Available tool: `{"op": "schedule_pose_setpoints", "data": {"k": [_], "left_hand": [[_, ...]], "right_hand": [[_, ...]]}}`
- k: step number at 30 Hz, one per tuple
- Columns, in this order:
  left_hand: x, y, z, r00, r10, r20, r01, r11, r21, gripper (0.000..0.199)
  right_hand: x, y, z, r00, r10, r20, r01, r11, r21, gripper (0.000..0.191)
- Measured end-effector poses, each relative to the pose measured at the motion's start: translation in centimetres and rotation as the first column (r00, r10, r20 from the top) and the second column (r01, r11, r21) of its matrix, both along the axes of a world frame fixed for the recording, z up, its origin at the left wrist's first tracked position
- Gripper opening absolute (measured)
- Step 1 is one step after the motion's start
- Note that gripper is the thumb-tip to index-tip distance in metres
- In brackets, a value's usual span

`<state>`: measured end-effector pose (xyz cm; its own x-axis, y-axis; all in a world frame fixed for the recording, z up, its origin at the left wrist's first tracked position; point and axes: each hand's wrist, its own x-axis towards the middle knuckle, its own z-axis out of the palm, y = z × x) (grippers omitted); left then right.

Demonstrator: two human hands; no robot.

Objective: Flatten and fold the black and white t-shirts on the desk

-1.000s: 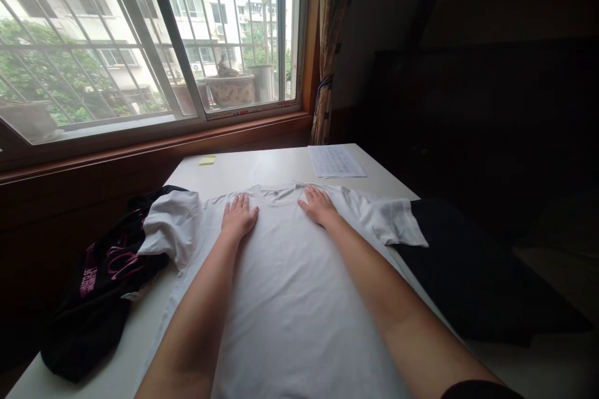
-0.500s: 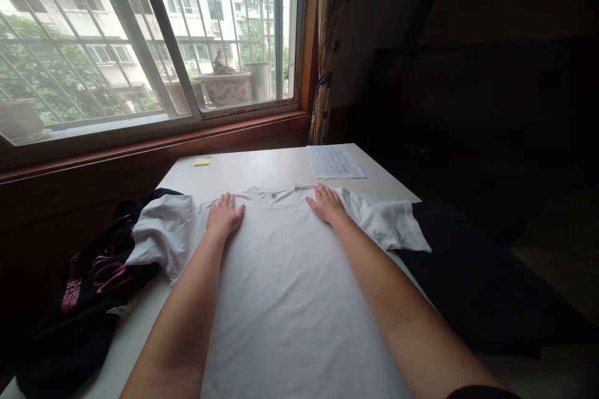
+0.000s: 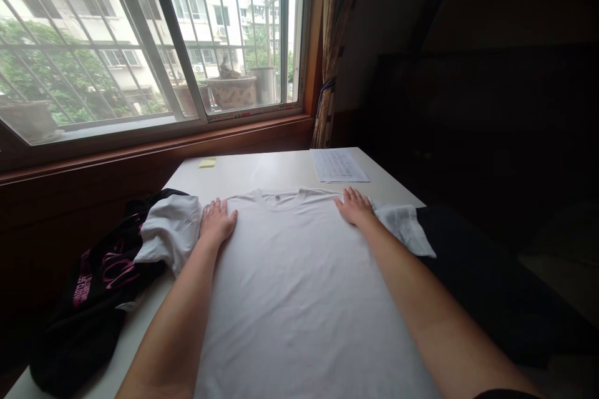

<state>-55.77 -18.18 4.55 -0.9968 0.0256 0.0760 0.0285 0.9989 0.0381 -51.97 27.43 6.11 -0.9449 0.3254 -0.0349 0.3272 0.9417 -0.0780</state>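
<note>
A white T-shirt (image 3: pixel 294 280) lies spread out on the white table (image 3: pixel 262 168), its neckline at the far end and its body reaching toward me. My left hand (image 3: pixel 218 221) rests flat on the left shoulder of the shirt, fingers stretched out. On the right shoulder, near the sleeve seam, my right hand (image 3: pixel 354 206) lies flat with fingers extended. Neither hand grips the cloth. The left sleeve is rumpled and overlaps a black garment with pink lettering (image 3: pixel 107 268). The right sleeve reaches over a dark cloth (image 3: pixel 468 274) at the table's right edge.
A yellow sticky-note pad (image 3: pixel 207 163) lies at the table's far left. Printed sheets of paper (image 3: pixel 340 166) are at the far right. Behind the table are a barred window (image 3: pixel 196 43) and a tied curtain (image 3: pixel 327 75).
My hands have slid outward, the right one clearly toward its sleeve and the left one slightly. The cloth around the neckline looks flatter. The view has shifted a little.
</note>
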Motion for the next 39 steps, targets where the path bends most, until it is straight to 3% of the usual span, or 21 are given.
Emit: {"op": "schedule_pose_setpoints", "data": {"k": [5,10,13,23,30,39], "left_hand": [[0.2,0.0,0.2,1.0,-0.007,-0.008,0.007,1.0,0.0,0.075],[0.9,0.3,0.8,0.998,-0.057,-0.008,0.057,0.998,0.003,0.067],[1.2,0.3,0.9,0.997,-0.083,-0.006,0.083,0.997,0.002,0.064],[0.4,0.4,0.7,0.999,-0.039,0.017,0.039,0.999,0.015,0.066],[0.4,0.2,0.7,0.999,-0.033,0.025,0.033,0.999,0.018,0.066],[0.3,0.2,0.8,0.999,-0.041,0.023,0.04,0.999,0.035,0.066]], "right_hand": [[0.1,-0.9,0.7,0.997,0.049,-0.063,-0.046,0.998,0.039,0.067],[-0.5,-5.1,0.3,0.95,0.304,-0.068,-0.304,0.953,0.011,0.061],[-1.3,-7.5,-0.2,0.919,0.391,-0.051,-0.392,0.919,-0.036,0.064],[-3.6,-8.8,-0.2,0.953,0.303,-0.017,-0.303,0.949,-0.089,0.067],[-3.0,-6.7,-0.3,0.975,0.221,-0.027,-0.222,0.973,-0.068,0.067],[0.8,1.6,-0.2,0.994,0.104,-0.034,-0.105,0.994,-0.01,0.069]]}}
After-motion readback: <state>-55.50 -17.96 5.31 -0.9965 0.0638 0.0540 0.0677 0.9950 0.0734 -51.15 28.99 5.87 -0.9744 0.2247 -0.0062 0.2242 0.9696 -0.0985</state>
